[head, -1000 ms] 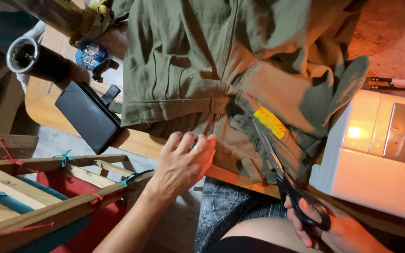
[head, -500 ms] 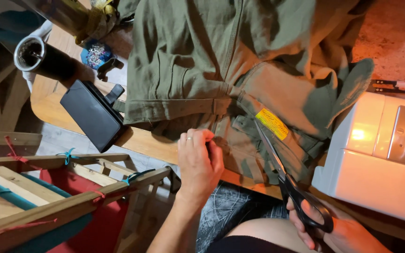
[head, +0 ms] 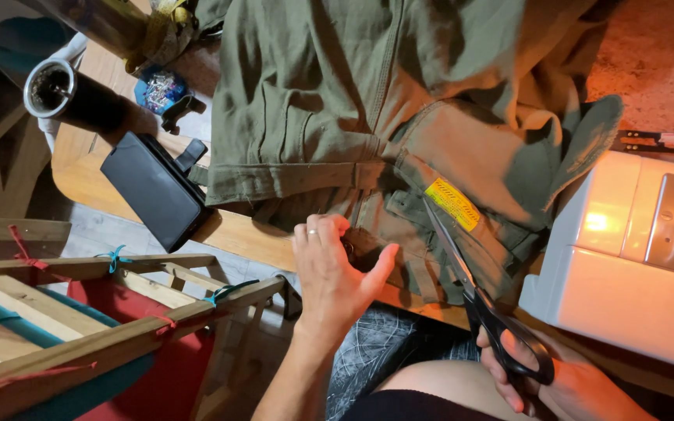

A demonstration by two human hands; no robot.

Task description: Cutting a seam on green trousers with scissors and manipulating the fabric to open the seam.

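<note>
An olive green garment [head: 368, 101] lies spread over a wooden table [head: 235, 234]. Its waistband hangs at the near edge, with a yellow label [head: 452, 204] sewn inside. My left hand [head: 331, 273] pinches a dark fold of the waistband at the table's edge, thumb and fingers closed on the cloth. My right hand [head: 555, 382] holds black-handled scissors [head: 481, 300] low at the right. Their blades point up and left and rest on the garment just beside the yellow label.
A white sewing machine [head: 633, 265] with its lamp lit stands at the right. A black rectangular case [head: 154, 191], a dark cup with a metal rim [head: 60, 93] and a small tub of pins [head: 157, 90] sit at the table's left. A wooden frame [head: 79, 312] stands below left.
My left hand has slid right along the table's edge and closed on the waistband fold. The scissors in my right hand stay about where they were on the garment.
</note>
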